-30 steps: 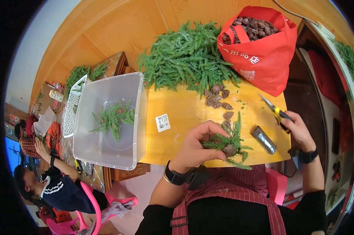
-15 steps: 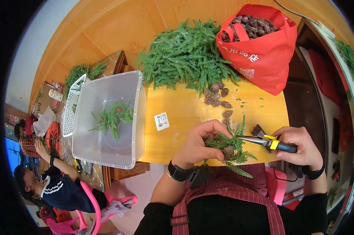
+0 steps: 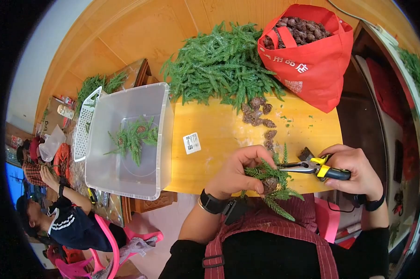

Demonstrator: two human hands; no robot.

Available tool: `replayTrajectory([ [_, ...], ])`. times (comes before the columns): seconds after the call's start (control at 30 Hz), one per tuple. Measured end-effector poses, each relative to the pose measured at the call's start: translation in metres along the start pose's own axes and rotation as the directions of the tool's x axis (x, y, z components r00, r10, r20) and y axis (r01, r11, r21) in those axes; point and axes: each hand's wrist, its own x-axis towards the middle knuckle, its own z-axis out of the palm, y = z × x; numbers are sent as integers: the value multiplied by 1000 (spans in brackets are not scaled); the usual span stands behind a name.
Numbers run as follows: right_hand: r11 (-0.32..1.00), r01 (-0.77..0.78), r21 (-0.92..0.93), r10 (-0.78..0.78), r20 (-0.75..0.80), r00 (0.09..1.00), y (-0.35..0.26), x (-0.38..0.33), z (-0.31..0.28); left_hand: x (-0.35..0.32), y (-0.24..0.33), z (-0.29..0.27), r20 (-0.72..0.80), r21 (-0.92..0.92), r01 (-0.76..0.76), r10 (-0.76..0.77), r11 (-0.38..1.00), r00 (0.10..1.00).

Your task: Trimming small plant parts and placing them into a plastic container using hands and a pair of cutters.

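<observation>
Head view: left hand (image 3: pixel 238 169) grips a green sprig (image 3: pixel 270 179) with a cone; right hand (image 3: pixel 354 169) squeezes yellow pliers (image 3: pixel 312 166) at it, above the table (image 3: pixel 219 139).

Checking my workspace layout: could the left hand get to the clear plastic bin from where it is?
Probably yes: bare yellow tabletop lies between the left hand and the clear plastic bin, though it holds a green sprig.

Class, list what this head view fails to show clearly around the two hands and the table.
- Pliers tips: buried in the green sprig held by the left hand.
- Pliers handles: covered by the right hand.
- Red bag depth: hidden by its walls.
- Clear bin cone: too small.
</observation>
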Motion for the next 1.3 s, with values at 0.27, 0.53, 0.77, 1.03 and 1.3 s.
replayTrajectory([
  [0.27, 997, 69, -47, -71, -41, 997, 11, 3, 4, -1, 2, 6, -42, -10, 214, -214, 977, 976],
  [0.53, 983, 109, -151, -119, -59, 991, 15, 3, 3, -2, -6, 3, 49, -186, 102, -95, 977, 994],
  [0.77, 970, 95, -225, -114, -72, 991, 9, 0, 0, 1, 19, 13, -131, 92, 182, -169, 979, 977],
  [1.03, 951, -75, -301, 27, -160, 987, -1, 1, 4, 5, 15, 24, -45, 928, -98, 369, 359, 928],
  [1.3, 954, -119, -276, 75, -162, 984, 3, 4, 2, 8, 14, 22, -294, 668, -179, 478, 722, 828],
])
